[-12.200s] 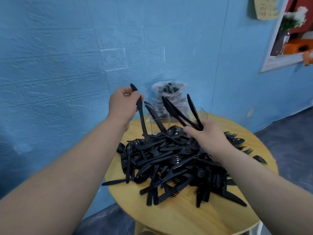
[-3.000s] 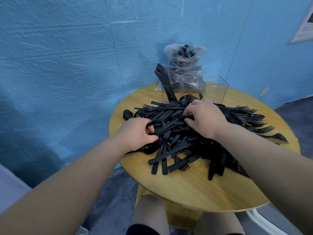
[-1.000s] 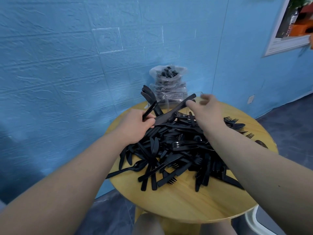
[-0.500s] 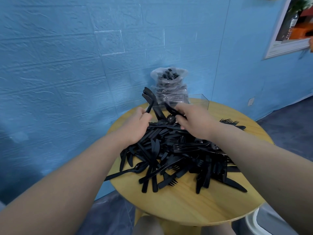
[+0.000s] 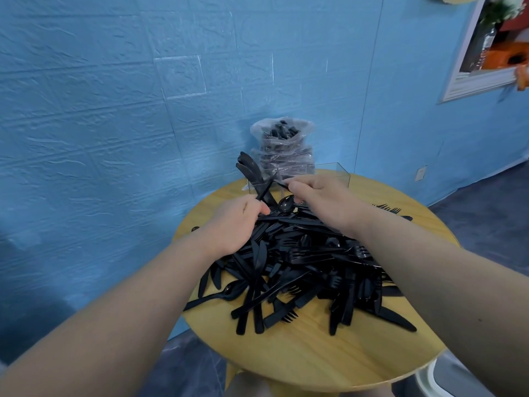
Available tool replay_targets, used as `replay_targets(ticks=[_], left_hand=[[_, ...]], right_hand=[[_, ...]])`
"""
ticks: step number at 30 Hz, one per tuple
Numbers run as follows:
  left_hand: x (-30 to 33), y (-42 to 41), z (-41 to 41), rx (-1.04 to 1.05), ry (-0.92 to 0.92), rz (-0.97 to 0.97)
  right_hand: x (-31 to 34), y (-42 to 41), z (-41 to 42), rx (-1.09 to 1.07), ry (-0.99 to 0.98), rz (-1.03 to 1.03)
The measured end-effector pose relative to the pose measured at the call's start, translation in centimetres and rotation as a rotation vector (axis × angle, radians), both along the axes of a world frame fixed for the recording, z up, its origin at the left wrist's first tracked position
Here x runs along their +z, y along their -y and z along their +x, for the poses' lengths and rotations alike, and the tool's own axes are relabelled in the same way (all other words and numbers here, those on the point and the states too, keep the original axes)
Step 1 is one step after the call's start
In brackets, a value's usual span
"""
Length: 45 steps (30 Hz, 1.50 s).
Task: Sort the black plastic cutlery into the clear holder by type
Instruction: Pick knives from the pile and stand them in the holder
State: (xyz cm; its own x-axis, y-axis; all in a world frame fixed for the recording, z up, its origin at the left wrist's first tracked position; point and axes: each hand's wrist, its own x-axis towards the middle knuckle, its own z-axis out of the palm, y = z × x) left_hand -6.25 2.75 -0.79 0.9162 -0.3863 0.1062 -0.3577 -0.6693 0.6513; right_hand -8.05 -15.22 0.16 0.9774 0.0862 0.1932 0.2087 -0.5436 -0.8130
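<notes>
A big heap of black plastic knives, forks and spoons covers the round wooden table. The clear holder stands at the table's far edge, with several black knives upright in its left compartment. My left hand lies on the heap's far left and grips a black utensil that points up toward the holder. My right hand is just in front of the holder and pinches a thin black handle. A spoon lies below it.
A clear plastic bag of more black cutlery stands behind the holder against the blue wall. Several forks lie at the table's far right. A white object is beside the table at lower right.
Both hands have moved a little farther toward the holder. My right hand has lifted a thin handle from the heap; my left hand still holds its utensil.
</notes>
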Motion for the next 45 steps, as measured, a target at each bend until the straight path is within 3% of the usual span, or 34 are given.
replay_targets(ticks=[6, 10, 17, 23, 28, 32, 39, 45], left_hand=[[-0.7, -0.6, 0.6, -0.001, 0.049, -0.021], [-0.8, -0.6, 0.8, 0.014, 0.104, -0.026], [0.1, 0.7, -0.1, -0.047, 0.111, -0.077], [-0.3, 0.8, -0.2, -0.095, 0.005, -0.126], [-0.4, 0.5, 0.2, -0.106, 0.184, 0.109], [-0.8, 0.5, 0.3, -0.12, 0.204, 0.222], [-0.5, -0.7, 0.2, -0.082, 0.204, 0.248], [-1.1, -1.3, 0.6, -0.044, 0.276, 0.328]], right_hand=[[-0.1, 0.0, 0.8, -0.009, -0.132, 0.413], [0.6, 0.1, 0.9, -0.045, -0.153, 0.461], [0.1, -0.6, 1.1, 0.06, -0.218, 0.744], [-0.4, -0.9, 0.9, -0.004, -0.117, 0.685], [-0.4, -1.7, 0.7, -0.04, -0.056, 0.569], [-0.3, -2.1, 0.6, -0.06, -0.018, 0.334], [-0.6, -0.6, 1.0, -0.137, -0.131, 0.607], [-0.5, 0.1, 0.8, -0.09, -0.214, 0.689]])
